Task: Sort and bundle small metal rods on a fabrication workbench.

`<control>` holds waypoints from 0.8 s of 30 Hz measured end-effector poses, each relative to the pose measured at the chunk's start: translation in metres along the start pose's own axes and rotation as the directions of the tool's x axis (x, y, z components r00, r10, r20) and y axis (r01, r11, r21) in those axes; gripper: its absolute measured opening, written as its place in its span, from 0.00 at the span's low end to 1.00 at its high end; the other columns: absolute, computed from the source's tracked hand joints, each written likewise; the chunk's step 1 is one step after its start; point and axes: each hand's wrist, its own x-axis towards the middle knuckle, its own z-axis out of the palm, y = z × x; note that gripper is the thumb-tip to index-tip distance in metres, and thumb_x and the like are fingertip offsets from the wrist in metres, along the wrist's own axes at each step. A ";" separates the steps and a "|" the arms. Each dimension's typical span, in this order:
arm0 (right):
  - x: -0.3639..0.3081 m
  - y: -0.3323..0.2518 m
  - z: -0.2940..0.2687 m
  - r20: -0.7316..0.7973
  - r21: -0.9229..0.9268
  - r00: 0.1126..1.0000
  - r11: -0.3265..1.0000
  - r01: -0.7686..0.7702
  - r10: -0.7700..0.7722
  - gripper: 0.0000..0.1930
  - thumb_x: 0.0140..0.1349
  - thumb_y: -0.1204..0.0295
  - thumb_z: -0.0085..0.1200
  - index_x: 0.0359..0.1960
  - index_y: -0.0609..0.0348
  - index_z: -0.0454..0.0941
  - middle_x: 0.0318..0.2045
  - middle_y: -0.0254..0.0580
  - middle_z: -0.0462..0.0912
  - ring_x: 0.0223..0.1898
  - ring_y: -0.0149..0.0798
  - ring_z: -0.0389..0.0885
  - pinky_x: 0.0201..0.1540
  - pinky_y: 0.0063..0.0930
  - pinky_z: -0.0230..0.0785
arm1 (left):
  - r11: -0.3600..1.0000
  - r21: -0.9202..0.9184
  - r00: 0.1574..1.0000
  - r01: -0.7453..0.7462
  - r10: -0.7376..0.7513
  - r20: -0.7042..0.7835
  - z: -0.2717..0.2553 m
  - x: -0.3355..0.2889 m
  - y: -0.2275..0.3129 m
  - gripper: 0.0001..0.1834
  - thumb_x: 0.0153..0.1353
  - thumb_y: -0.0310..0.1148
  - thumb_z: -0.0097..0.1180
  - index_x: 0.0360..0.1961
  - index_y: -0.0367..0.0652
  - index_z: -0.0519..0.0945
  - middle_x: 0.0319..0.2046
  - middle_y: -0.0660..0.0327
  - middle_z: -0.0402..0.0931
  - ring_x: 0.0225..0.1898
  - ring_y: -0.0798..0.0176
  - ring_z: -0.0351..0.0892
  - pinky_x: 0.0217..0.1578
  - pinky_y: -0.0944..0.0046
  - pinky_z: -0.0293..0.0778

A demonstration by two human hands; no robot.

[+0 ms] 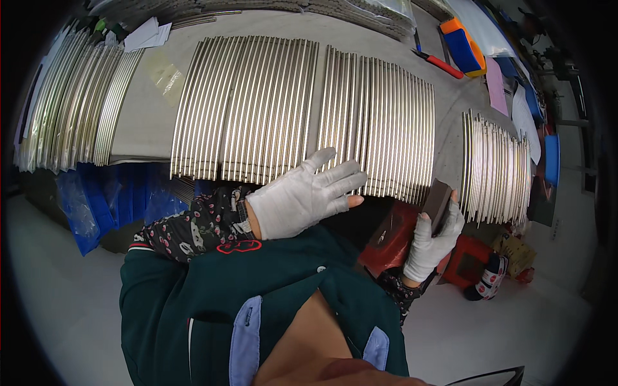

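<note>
Rows of thin, shiny metal rods (257,103) lie side by side on the grey table, with narrow gaps splitting them into groups. My left hand (299,198), in a white glove with some bare fingertips, rests with spread fingers over the near ends of the middle rods. At the near right corner of these rows, my right hand (434,248), gloved alike, grips a dark brown rectangular block (438,202) between thumb and fingers. The block stands close to the near ends of the rightmost rods; whether it touches them I cannot tell.
Another group of rods (496,170) lies at the right, and plastic-wrapped bundles (71,103) at the left. Red-handled pliers (444,66) and an orange-and-blue holder (462,46) are at the back right. Blue bins (106,206) and a red container (393,238) sit below the table edge.
</note>
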 end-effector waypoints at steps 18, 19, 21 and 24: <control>0.005 0.016 -0.012 -0.071 -0.017 0.996 0.998 -0.059 0.057 0.39 0.54 0.50 0.63 0.65 0.56 0.67 0.50 0.48 0.70 0.48 0.43 0.73 0.51 0.36 0.68 | 0.999 0.048 0.999 -0.021 0.022 -0.022 -0.078 0.031 -0.055 0.43 0.46 0.38 0.67 0.64 0.44 0.63 0.65 0.52 0.61 0.68 0.49 0.59 0.65 0.49 0.57; 0.002 0.018 -0.012 -0.084 0.001 0.995 0.999 -0.046 0.046 0.38 0.53 0.54 0.65 0.64 0.56 0.67 0.53 0.48 0.69 0.50 0.43 0.73 0.53 0.36 0.68 | 0.997 0.054 0.998 -0.052 0.053 -0.019 -0.072 0.046 -0.065 0.43 0.49 0.38 0.67 0.66 0.44 0.62 0.68 0.52 0.57 0.70 0.48 0.55 0.67 0.48 0.56; -0.002 0.023 -0.014 -0.093 0.025 0.994 0.998 -0.054 0.056 0.37 0.53 0.56 0.65 0.63 0.57 0.68 0.54 0.48 0.69 0.51 0.43 0.73 0.53 0.35 0.68 | 0.994 0.048 0.994 -0.095 0.097 -0.053 -0.051 0.079 -0.081 0.42 0.51 0.39 0.65 0.67 0.44 0.61 0.69 0.52 0.55 0.71 0.48 0.53 0.67 0.48 0.54; -0.007 0.031 -0.020 -0.093 -0.008 0.991 0.995 -0.097 0.096 0.37 0.51 0.60 0.66 0.63 0.58 0.68 0.56 0.49 0.71 0.54 0.43 0.72 0.55 0.35 0.68 | 0.986 0.035 0.979 -0.166 0.169 -0.117 -0.001 0.133 -0.103 0.40 0.57 0.41 0.61 0.69 0.46 0.59 0.70 0.52 0.52 0.72 0.48 0.49 0.69 0.47 0.51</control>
